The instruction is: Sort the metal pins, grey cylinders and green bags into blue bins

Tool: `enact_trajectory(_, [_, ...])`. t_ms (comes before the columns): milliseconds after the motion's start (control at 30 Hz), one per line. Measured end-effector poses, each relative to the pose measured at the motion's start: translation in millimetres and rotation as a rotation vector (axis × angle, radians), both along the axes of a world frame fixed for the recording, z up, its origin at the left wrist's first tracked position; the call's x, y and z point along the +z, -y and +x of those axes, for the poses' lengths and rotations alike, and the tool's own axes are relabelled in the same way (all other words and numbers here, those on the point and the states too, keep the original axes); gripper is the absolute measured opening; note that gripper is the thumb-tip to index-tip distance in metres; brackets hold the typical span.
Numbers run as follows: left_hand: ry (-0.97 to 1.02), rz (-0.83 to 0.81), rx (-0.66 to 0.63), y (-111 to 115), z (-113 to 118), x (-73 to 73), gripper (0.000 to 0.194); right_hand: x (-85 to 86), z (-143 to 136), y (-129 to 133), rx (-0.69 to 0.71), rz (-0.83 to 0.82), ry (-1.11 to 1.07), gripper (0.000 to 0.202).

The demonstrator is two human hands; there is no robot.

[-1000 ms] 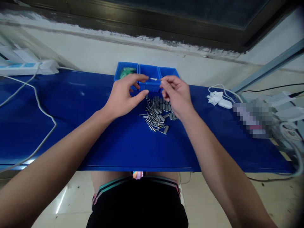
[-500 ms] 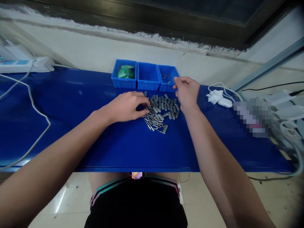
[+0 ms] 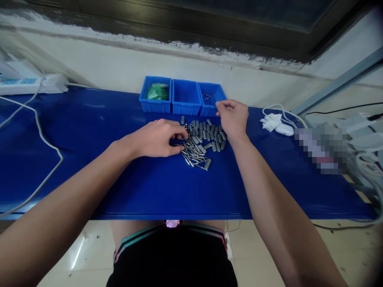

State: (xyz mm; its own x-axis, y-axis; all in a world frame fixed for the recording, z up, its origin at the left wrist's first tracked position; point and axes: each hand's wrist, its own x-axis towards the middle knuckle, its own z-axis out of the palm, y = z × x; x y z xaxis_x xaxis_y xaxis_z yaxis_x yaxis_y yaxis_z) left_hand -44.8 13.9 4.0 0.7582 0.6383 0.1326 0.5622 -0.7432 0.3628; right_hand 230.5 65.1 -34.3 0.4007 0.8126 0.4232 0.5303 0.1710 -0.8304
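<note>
My left hand (image 3: pixel 163 138) rests at the left side of a pile of thin metal pins (image 3: pixel 193 154) that look like blind rivets. Its thumb and fingers are apart, the tips touching the pile's edge. My right hand (image 3: pixel 233 116) hovers by the front corner of the right blue bin (image 3: pixel 213 110), thumb and forefinger pressed together with no pin showing between them. A few pins (image 3: pixel 207 96) lie inside that bin. Short grey metal cylinders (image 3: pixel 206 133) are grouped between my hands, behind and right of the pins.
Left of the right bin stand a middle blue bin (image 3: pixel 186 108) and a left blue bin (image 3: pixel 155 107) holding green packets (image 3: pixel 158 91). Crumpled tissue (image 3: pixel 271 122), a white earphone case (image 3: pixel 284 129) and cables lie right. A white cable (image 3: pixel 49 141) and power strip (image 3: pixel 36 84) occupy the left.
My right hand has lowered slightly at the right bin, and the pin that stuck out from its fingertips no longer shows there. My left hand has shifted slightly left and down.
</note>
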Motion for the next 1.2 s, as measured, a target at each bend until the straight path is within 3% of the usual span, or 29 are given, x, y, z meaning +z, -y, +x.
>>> enact_trajectory(267, [0.017, -0.044, -0.030, -2, 0, -2.6, 0.030, 6.1, -6, 7, 0.003, 0.047, 0.117, 0.013])
enact_trajectory(500, [0.043, -0.041, -0.066, -2, -1, -4.2, 0.031, 29.7, -33, 39, 0.311, 0.164, 0.311, 0.015])
enact_trajectory(667, [0.055, -0.026, -0.052, -2, -1, -2.4, 0.030, 35.2, -47, 55, 0.471, 0.148, 0.448, 0.015])
enact_trajectory(933, [0.195, 0.263, 0.077, -8, -2, -2.5, 0.026, 30.4, -57, 58, 0.571, 0.170, 0.423, 0.019])
enact_trajectory(1200, [0.362, 0.339, 0.180, -5, 0, -1.2, 0.029, 29.9, -59, 57, 0.667, 0.022, 0.340, 0.021])
